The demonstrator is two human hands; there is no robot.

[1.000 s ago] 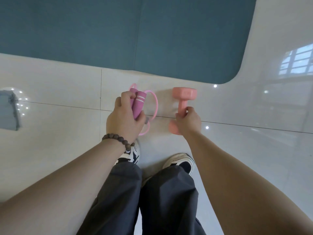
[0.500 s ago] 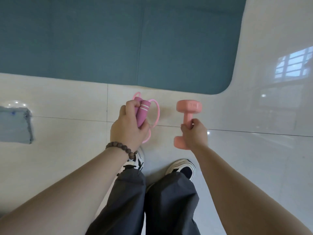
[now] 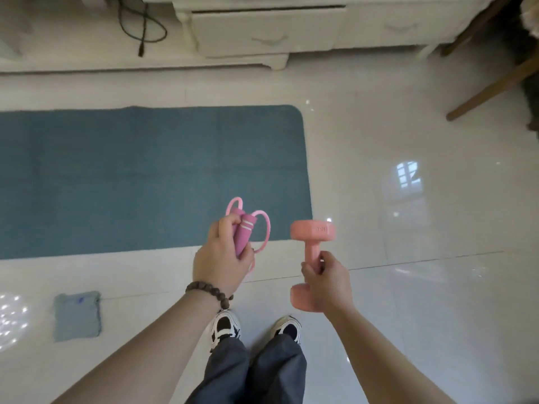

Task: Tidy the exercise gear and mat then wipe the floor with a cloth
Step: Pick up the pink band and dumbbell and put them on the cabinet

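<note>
My left hand (image 3: 221,260) grips the two purple-pink handles of a jump rope (image 3: 244,231), whose pink cord loops out above and to the right of the fist. My right hand (image 3: 326,279) grips the shaft of a pink dumbbell (image 3: 312,246), held upright in the air above the floor. A teal exercise mat (image 3: 131,176) lies flat on the white tiled floor ahead and to the left. A small blue-grey cloth (image 3: 77,316) lies on the floor at the lower left.
A white cabinet with drawers (image 3: 268,30) stands along the far wall, with a black cable (image 3: 143,27) on the floor to its left. Brown wooden legs (image 3: 493,86) slant in at the upper right. My two shoes (image 3: 253,330) stand on the glossy tiles.
Both hands have risen from near the floor with the rope and dumbbell. The view has pulled back and up, so the whole mat end, the cloth and the cabinet appear.
</note>
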